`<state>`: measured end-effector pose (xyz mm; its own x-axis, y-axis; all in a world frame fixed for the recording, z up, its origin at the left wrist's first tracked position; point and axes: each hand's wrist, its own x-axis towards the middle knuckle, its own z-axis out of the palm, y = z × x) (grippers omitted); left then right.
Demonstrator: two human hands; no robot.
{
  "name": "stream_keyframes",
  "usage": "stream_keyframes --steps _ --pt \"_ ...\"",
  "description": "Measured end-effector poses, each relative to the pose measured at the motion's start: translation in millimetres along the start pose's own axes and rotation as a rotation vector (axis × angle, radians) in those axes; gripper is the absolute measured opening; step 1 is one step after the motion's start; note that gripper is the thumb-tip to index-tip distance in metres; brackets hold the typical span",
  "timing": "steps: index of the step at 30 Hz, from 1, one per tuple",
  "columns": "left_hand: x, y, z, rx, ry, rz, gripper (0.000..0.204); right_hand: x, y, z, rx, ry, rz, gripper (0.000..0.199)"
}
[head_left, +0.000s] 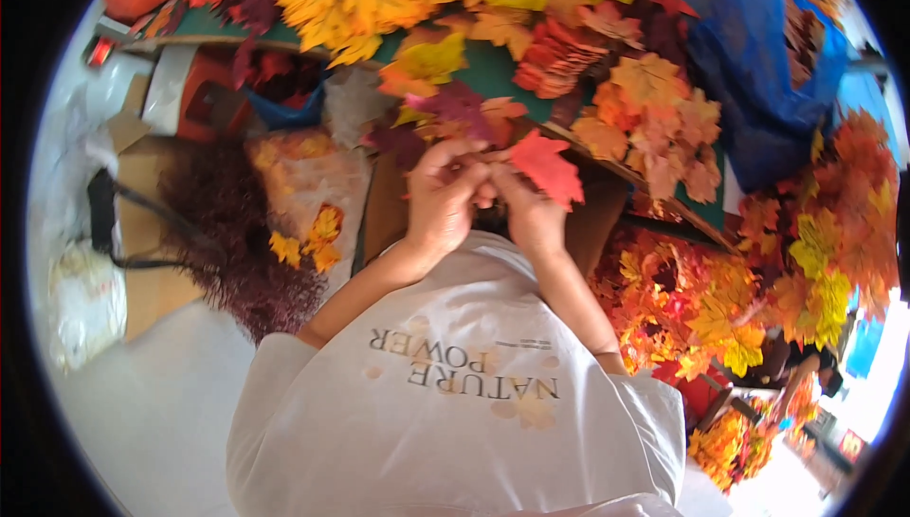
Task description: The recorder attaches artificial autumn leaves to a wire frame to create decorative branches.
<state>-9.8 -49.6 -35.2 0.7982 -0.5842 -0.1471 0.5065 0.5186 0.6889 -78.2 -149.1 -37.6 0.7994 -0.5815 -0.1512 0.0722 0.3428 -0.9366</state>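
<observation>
My two hands meet in front of my chest at the near edge of the green table. In my right hand [532,213] is a red artificial maple leaf [547,166], its blade spreading out past the fingers. The fingers of my left hand [441,197] are pinched together, touching those of the right. Whatever they grip is too small or hidden to make out. Just beyond the hands lie dark purple artificial leaves [457,108], and a stack of red-orange leaves [557,57] rests farther right.
Yellow and orange leaves [365,0] heap along the green table [389,46]. A blue bag [725,53] hangs at the right, above bunches of autumn foliage [706,294]. Left are dark purple twiggy sprays [227,218], a clear bag of leaves [318,181] and a cardboard box [152,275].
</observation>
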Motion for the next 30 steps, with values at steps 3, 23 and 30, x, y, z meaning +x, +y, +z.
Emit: stream_keyframes --steps 3,23,30 --pt "-5.7 6.3 -5.6 0.008 0.025 -0.045 0.019 -2.0 -7.2 6.3 0.04 -0.1 0.006 0.007" --pt "0.0 15.4 -86.8 0.41 -0.136 -0.07 0.043 19.5 -145.7 -128.7 -1.255 0.426 -0.509 0.016" --pt "1.1 17.0 -77.2 1.009 -0.33 0.197 0.048 26.3 -137.8 -139.8 -1.207 0.469 -0.594 0.01"
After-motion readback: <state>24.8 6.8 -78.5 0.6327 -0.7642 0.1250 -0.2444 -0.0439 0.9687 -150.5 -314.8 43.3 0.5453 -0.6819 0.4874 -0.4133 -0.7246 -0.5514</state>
